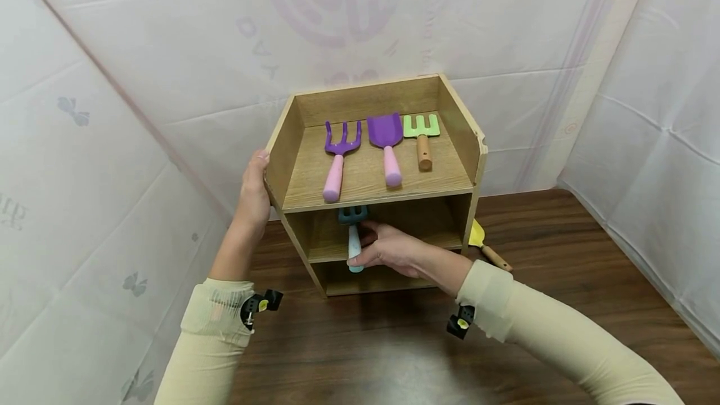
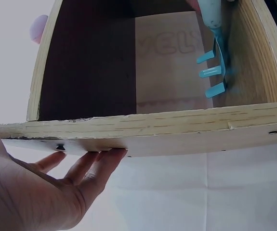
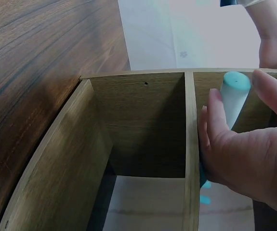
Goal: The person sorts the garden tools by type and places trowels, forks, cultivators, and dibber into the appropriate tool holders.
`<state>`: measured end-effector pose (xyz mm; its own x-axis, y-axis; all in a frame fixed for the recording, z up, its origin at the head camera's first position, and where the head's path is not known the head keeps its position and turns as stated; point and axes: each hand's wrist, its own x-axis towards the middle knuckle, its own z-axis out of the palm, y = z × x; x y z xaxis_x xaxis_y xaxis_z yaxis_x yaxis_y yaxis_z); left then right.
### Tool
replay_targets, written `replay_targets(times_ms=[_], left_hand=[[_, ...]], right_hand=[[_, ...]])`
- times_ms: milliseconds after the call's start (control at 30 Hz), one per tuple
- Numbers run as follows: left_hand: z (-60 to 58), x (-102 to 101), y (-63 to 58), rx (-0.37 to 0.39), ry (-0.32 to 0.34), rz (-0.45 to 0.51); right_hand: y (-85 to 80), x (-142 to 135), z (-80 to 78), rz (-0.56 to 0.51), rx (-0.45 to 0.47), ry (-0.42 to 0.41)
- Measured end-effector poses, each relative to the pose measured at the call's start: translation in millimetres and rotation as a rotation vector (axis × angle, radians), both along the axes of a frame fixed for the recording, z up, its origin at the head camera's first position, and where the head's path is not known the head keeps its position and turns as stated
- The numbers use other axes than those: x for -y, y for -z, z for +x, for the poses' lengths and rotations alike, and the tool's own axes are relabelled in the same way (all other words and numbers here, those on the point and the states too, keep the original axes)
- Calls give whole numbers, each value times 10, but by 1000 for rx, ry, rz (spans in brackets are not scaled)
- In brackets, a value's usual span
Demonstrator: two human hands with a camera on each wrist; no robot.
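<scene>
My right hand (image 1: pixel 394 250) holds the pale blue handle (image 3: pixel 234 103) of a small garden hand fork (image 1: pixel 353 239), thumb on one side and fingers on the other. The fork's teal tines (image 2: pixel 215 72) point inward, close over the middle board of the wooden shelf unit (image 1: pixel 378 202). My left hand (image 1: pixel 255 189) rests against the outside of the unit's left side panel (image 2: pixel 167 137), its fingers fairly straight along the wood. On the top shelf lie a purple hand fork (image 1: pixel 335 170) and a purple shovel (image 1: pixel 387 145) with pink handles, beside a green hand fork (image 1: pixel 423 139) with a wooden handle.
A yellow garden tool (image 1: pixel 488 246) with a wooden handle lies on the dark wood table (image 1: pixel 371 349), right of the unit. Below the middle board is a lower compartment (image 3: pixel 143 125). White patterned sheeting (image 1: pixel 197 49) hangs behind and at both sides.
</scene>
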<state>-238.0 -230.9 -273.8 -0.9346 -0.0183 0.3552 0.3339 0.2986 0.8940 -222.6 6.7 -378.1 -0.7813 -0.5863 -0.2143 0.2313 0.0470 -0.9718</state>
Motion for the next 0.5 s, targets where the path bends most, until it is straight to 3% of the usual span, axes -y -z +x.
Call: replay_targets(times_ms=[500], left_hand=[[17,-1,-4,6,8,9]], right_hand=[[31,70,33,175,-129,79]])
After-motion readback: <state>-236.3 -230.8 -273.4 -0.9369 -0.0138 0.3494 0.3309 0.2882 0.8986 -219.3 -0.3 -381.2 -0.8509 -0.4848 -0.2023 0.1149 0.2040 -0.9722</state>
